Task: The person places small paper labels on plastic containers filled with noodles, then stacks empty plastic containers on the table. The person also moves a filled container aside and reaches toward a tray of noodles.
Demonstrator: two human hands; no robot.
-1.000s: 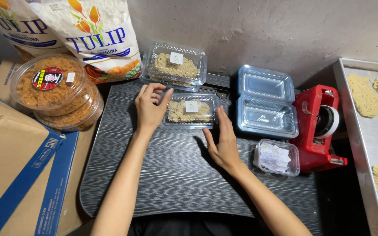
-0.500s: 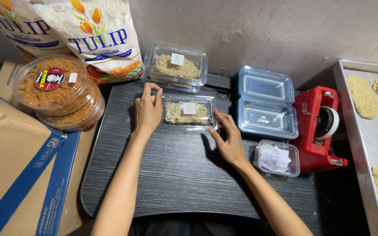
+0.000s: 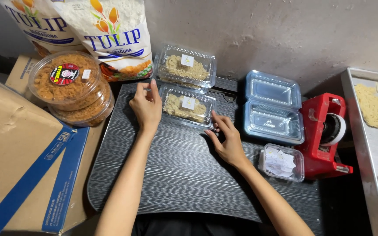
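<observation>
Two hands flank a closed noodle box (image 3: 187,106), left hand (image 3: 147,107) flat against its side, right hand (image 3: 225,140) fingertips at its corner; press evenly.

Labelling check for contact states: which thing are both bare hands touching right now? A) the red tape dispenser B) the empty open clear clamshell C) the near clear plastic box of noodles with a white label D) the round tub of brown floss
C: the left hand rests on the left end of the near clear plastic box of noodles, and the right hand touches its front right corner.
</observation>
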